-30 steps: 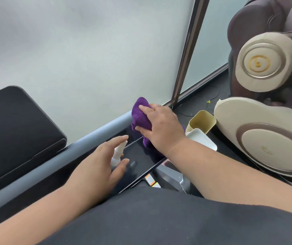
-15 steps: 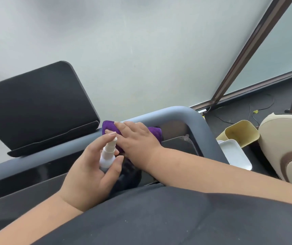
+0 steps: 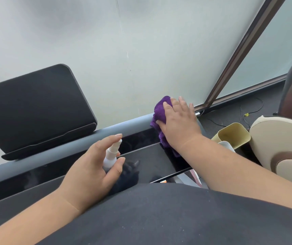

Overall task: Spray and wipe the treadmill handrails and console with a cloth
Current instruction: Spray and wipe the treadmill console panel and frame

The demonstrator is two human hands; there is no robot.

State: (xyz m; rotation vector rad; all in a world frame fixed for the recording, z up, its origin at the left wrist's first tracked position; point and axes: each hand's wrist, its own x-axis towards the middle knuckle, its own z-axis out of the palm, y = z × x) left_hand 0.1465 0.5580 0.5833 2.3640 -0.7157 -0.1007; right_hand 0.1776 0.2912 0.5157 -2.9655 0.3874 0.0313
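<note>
A purple cloth (image 3: 159, 110) lies over the right end of the grey handrail (image 3: 106, 132), where it bends. My right hand (image 3: 178, 122) presses flat on the cloth with fingers spread and straight. My left hand (image 3: 95, 167) grips a small white spray bottle (image 3: 110, 154), index finger on its nozzle top, above the glossy black console panel (image 3: 145, 156). The black tablet-like screen (image 3: 34, 108) of the console stands at the left behind the rail.
A frosted glass wall with a brown frame post (image 3: 233, 64) stands just beyond the rail. On the floor at the right are a yellow bin (image 3: 233, 135), a white tray (image 3: 227, 146) and a beige and brown massage chair (image 3: 283, 147). Cables lie on the dark carpet.
The view swung left and then partly back. My right hand slid the cloth rightward along the rail to its bend. My left hand kept hold of the spray bottle.
</note>
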